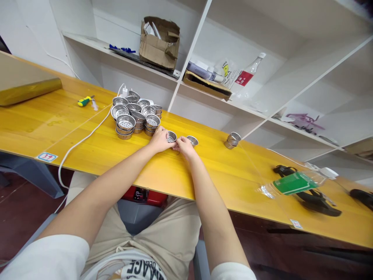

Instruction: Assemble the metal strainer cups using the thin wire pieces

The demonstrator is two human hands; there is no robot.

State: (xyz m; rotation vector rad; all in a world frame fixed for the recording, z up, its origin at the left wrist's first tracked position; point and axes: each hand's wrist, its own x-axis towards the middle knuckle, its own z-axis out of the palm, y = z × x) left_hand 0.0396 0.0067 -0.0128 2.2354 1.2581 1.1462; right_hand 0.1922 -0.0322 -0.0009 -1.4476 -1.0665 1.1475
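Observation:
My left hand (160, 140) is closed on the left side of a small round metal strainer cup (171, 136) with a perforated bottom. At the cup's right edge, the fingers of my right hand (184, 146) are pinched together; whether they grip its rim or something tiny is hidden. Just behind my right hand stands another metal strainer cup (192, 140), partly covered by it. To the left of my hands, several like cups (126, 122) are stacked in a cluster. A short stack of the same cups (232, 140) stands farther right.
A white cable (84, 140) runs over the table's front edge. On the left lie a green-yellow screwdriver (84, 101) and a large roll (29, 90). At right are a green-labelled bottle (297, 183) and black straps. White shelves behind hold a torn cardboard box (159, 48) and a red-labelled bottle (247, 74).

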